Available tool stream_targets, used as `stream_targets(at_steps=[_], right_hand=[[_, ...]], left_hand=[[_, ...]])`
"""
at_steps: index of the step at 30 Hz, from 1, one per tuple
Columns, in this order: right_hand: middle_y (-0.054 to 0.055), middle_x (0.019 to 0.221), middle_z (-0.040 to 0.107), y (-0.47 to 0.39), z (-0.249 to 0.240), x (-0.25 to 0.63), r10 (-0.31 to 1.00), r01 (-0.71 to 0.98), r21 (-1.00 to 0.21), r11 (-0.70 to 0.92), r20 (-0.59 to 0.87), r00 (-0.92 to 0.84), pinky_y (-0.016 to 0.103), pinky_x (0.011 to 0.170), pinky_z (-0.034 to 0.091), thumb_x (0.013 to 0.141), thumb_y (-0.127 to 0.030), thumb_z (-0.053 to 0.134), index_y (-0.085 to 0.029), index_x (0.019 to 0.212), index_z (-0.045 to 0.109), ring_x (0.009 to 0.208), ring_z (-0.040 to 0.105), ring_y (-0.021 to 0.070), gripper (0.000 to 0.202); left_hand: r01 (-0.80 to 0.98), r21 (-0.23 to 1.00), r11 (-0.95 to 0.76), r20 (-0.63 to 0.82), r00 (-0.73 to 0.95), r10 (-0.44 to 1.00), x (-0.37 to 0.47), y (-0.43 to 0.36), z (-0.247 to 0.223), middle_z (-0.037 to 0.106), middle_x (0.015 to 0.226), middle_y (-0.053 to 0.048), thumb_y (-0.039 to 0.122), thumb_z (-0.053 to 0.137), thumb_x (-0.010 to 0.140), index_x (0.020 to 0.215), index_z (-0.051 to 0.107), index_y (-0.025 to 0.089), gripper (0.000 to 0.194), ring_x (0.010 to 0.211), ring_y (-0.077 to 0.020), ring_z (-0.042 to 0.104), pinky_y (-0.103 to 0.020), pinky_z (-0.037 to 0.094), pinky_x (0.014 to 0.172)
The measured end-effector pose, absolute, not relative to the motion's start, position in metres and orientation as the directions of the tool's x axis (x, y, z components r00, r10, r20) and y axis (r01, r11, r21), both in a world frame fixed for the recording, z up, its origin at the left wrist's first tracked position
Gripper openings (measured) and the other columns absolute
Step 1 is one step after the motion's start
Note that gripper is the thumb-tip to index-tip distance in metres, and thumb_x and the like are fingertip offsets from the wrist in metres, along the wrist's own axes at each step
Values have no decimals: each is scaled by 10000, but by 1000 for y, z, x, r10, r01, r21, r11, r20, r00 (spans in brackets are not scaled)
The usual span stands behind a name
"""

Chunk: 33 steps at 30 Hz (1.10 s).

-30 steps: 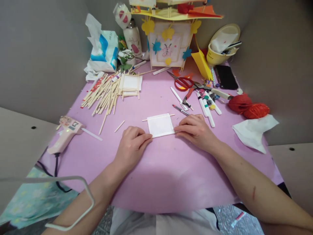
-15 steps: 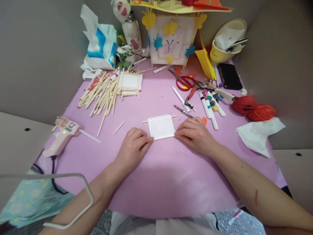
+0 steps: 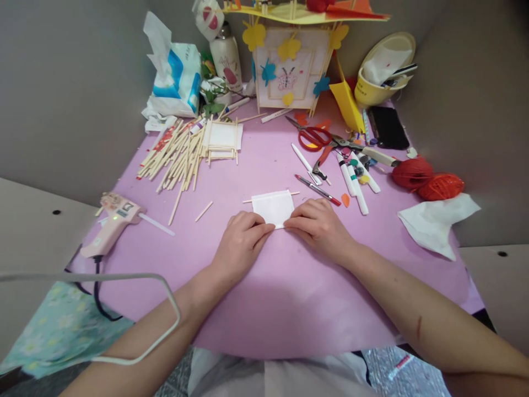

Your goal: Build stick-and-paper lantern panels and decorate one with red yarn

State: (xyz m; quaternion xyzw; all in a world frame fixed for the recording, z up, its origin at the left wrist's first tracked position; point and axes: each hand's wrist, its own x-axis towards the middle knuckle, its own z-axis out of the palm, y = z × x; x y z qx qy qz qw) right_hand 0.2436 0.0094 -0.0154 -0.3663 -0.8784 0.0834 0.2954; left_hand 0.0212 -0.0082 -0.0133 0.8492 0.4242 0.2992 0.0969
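A small white piece of paper or cloth (image 3: 273, 208) lies in front of me, with a thin wooden stick (image 3: 247, 201) along its far edge, both ends poking out. My left hand (image 3: 244, 237) pinches the near edge at its left part. Close beside it, my right hand (image 3: 318, 227) pinches the same edge farther right. Both sets of fingertips are pressed together on the rolled near edge, with a narrow gap between the hands. A short loose stick (image 3: 204, 212) rests left of the piece.
At left lie a pink glue gun (image 3: 113, 226) and a pile of wooden sticks (image 3: 177, 157). Red scissors (image 3: 314, 138), pliers (image 3: 324, 160), markers (image 3: 353, 187) and red yarn balls (image 3: 440, 186) are at right. A decorated stick house (image 3: 285, 71) stands behind. A pale cable (image 3: 165, 286) crosses my left forearm.
Both hands have slid inward along the near edge, my left hand to the right and my right hand slightly left. The view has shifted a little.
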Motion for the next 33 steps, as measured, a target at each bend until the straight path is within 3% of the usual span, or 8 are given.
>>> stream_targets(at_steps=[13,21,25,28,33], right_hand=[[14,831,695,7,-13,248,667,591,-331,735,507,-546,352,766,296,930,-192,591,-215,889,708,799,557,150,126],[24,811,676,5,-14,246,695,606,-350,714,459,-554,349,764,310,938,-194,565,-220,861,709,813,560,167,166],[59,996,674,6,-8,254,747,615,-442,653,513,-423,371,839,361,927,-223,574,-230,1027,678,961,598,203,144],[73,1043,664,5,0,263,817,661,-489,569,429,-386,385,862,385,909,-192,577,-228,1148,623,1004,586,226,247],[76,993,646,2,4,268,854,723,-455,520,285,-434,381,839,414,852,-185,642,-197,998,642,959,561,231,147]], left_hand=[[651,481,-587,447,394,803,6,-10,-14,657,839,-41,197,623,888,913,720,197,100,845,-188,575,-345,488,758],[663,510,-548,373,404,835,4,-10,-16,660,827,-41,195,599,886,861,724,207,128,840,-191,595,-362,499,782],[662,541,-519,448,296,844,-2,-4,-6,670,1006,-60,225,555,907,1067,679,203,204,975,-194,605,-376,486,895],[730,496,-471,504,200,840,-7,6,-1,666,1139,-89,185,481,922,1218,605,180,321,1094,-218,573,-418,440,984],[820,435,-372,337,235,912,-2,18,-5,684,1110,-118,100,488,865,1315,532,135,453,1051,-248,591,-439,441,965]])
